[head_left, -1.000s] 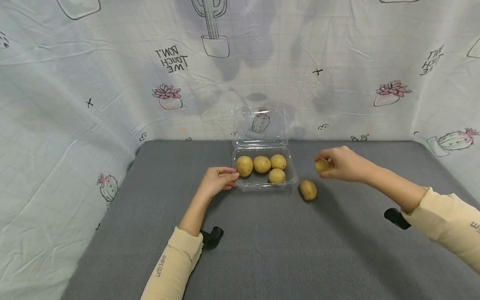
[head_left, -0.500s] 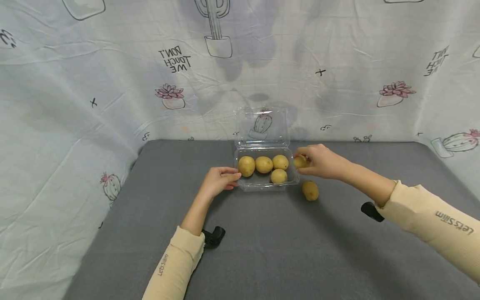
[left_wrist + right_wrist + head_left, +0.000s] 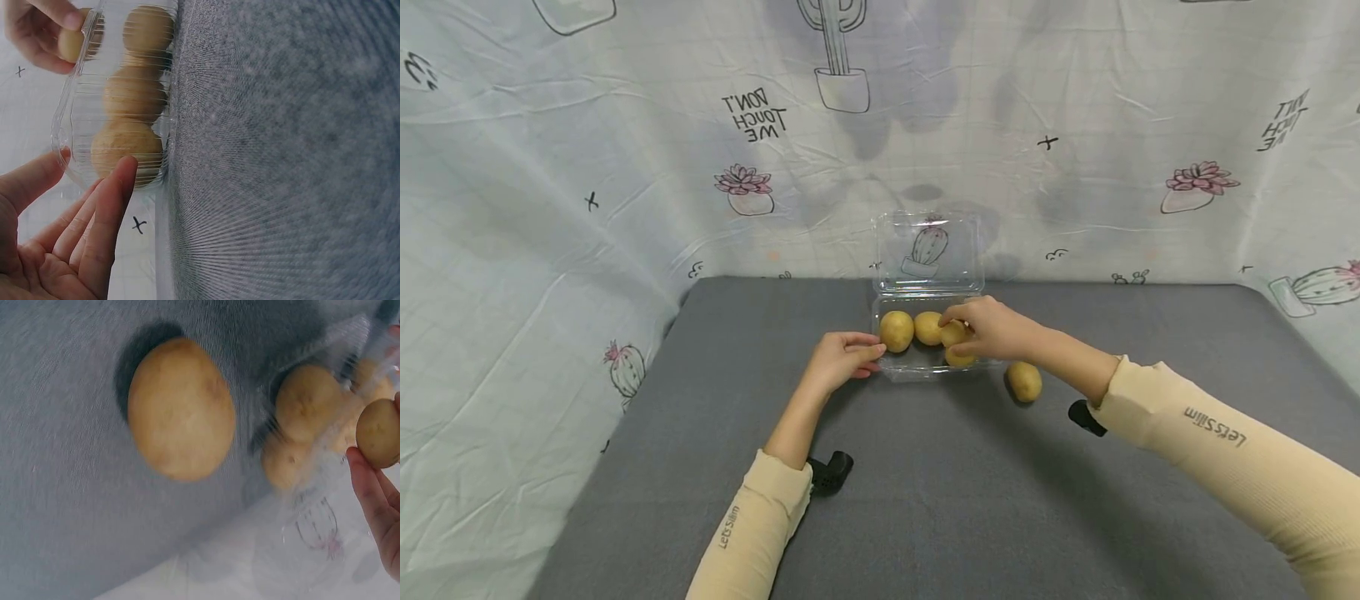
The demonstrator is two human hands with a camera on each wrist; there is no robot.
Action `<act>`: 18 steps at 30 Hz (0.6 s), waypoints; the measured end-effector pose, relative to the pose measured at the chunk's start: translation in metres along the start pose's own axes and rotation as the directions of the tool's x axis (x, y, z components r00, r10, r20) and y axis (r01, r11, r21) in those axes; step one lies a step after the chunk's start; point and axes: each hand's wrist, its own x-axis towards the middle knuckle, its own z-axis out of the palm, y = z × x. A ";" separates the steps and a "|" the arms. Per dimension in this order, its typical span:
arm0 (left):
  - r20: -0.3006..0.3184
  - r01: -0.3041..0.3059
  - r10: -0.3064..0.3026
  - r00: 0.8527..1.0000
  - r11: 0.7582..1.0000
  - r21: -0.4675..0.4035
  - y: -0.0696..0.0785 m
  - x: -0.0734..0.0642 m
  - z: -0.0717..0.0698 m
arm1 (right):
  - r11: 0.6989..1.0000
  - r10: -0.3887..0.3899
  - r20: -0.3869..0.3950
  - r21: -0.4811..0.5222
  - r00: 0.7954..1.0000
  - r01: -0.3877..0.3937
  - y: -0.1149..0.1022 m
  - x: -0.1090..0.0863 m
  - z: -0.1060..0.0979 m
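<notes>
A clear hinged plastic container (image 3: 917,372), its lid (image 3: 928,250) raised, holds several potatoes, including one at its left end (image 3: 897,332). My left hand (image 3: 838,365) grips the container's left side; in the left wrist view its thumb meets the rim and its fingers (image 3: 112,209) lie against the wall. Above the right half of the container, my right hand (image 3: 1000,329) pinches a small potato (image 3: 953,333), also visible in the right wrist view (image 3: 378,434). That hand and potato partly cover the potatoes beneath. One loose potato (image 3: 1024,382) lies on the table just right of the container.
A grey cloth covers the table (image 3: 887,517). Behind it hangs a white printed curtain (image 3: 1000,125), close to the raised lid. Dark wrist cameras show under both sleeves, one by the left forearm (image 3: 831,473).
My right hand has carried the small potato leftward, from right of the container to over its right half. My left hand keeps its place at the container's left side.
</notes>
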 end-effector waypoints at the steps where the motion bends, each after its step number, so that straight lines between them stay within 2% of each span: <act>1: -0.001 0.001 -0.001 1.000 1.000 0.002 0.000 0.000 0.000 | 1.000 -0.001 0.011 -0.008 1.000 0.002 -0.001 0.002 0.002; 7: 0.008 0.011 -0.011 1.000 1.000 0.003 0.000 0.000 0.001 | 0.998 -0.018 0.073 -0.060 0.997 0.023 -0.001 0.009 0.010; 15: -0.005 0.001 -0.001 1.000 1.000 -0.004 -0.003 0.002 0.000 | 0.993 -0.110 0.070 -0.041 0.991 0.113 -0.004 0.013 0.011; 18: -0.009 0.005 -0.005 1.000 1.000 0.000 -0.002 0.002 0.000 | 0.988 -0.136 0.080 -0.064 0.988 0.141 -0.004 0.017 0.015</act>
